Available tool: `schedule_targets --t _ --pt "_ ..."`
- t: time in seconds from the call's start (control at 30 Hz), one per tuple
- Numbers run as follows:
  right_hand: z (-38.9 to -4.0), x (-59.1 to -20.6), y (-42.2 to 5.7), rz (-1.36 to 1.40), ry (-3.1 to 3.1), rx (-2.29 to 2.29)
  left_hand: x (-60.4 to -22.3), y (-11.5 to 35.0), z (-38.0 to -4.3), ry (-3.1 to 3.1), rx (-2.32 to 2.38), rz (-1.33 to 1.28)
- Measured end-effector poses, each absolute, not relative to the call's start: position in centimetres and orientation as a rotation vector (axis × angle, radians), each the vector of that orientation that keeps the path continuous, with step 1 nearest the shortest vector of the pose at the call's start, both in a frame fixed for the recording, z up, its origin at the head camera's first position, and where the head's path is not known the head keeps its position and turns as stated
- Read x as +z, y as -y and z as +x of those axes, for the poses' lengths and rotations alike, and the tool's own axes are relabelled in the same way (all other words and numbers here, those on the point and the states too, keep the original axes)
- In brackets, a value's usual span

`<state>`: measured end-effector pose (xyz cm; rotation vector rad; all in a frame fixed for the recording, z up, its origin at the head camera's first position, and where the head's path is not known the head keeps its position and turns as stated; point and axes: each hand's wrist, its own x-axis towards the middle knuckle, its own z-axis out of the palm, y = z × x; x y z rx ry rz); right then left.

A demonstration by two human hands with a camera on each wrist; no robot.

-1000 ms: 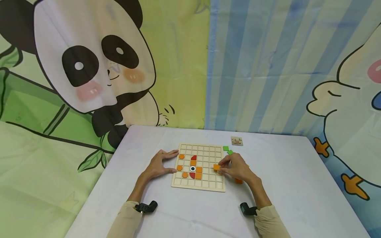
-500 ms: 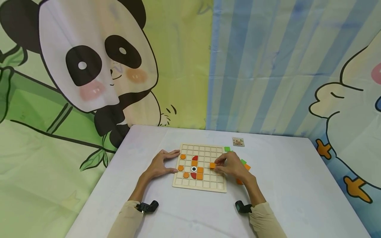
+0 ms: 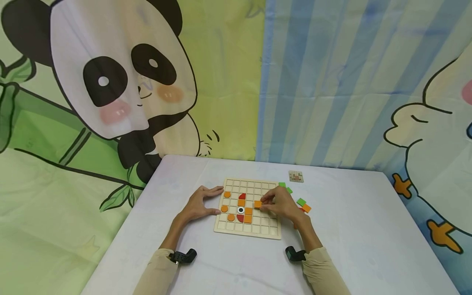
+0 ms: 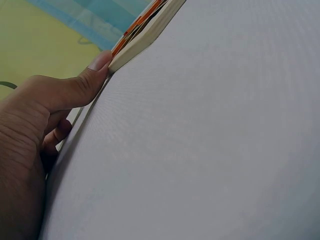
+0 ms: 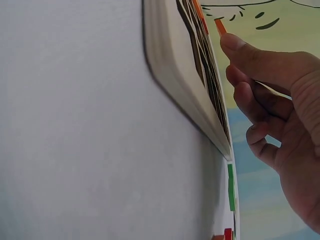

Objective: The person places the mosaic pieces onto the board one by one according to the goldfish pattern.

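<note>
The orange square, in the head view, is over the right half of the board, pinched between the thumb and fingertips of the right hand. The left hand touches the board's left edge, thumb and fingers spread well apart. Left of the board's middle, a column runs from far to near: a red piece, an orange tile, a round eye and a second red piece. Two more orange tiles adjoin that column on its right; three discs lie nearer the board's left edge. Off the board's right side are loose green tiles, and a card lies past its far right corner. In the left wrist view, the thumb tip rests against the board's edge, the other fingers partly hidden behind. In the right wrist view, the square juts from the thumb tip, slightly raised off the board's surface, the remaining fingers bent; a green tile shows just beside the board's corner.
</note>
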<state>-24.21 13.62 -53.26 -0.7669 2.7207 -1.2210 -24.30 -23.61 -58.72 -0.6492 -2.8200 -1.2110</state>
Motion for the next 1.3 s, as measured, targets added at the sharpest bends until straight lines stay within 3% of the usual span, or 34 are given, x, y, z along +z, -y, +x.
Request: schedule_targets --t 0.6,1.3 --pt "-25.6 -54.4 -11.9 -0.924 -2.682 -1.251 -58.5 23.3 -23.9 2.84 -1.231 -0.608" --pt "-25.5 -54.2 -11.1 -0.873 -2.671 -1.23 -58.2 23.3 -23.8 2.835 -1.233 -0.613"
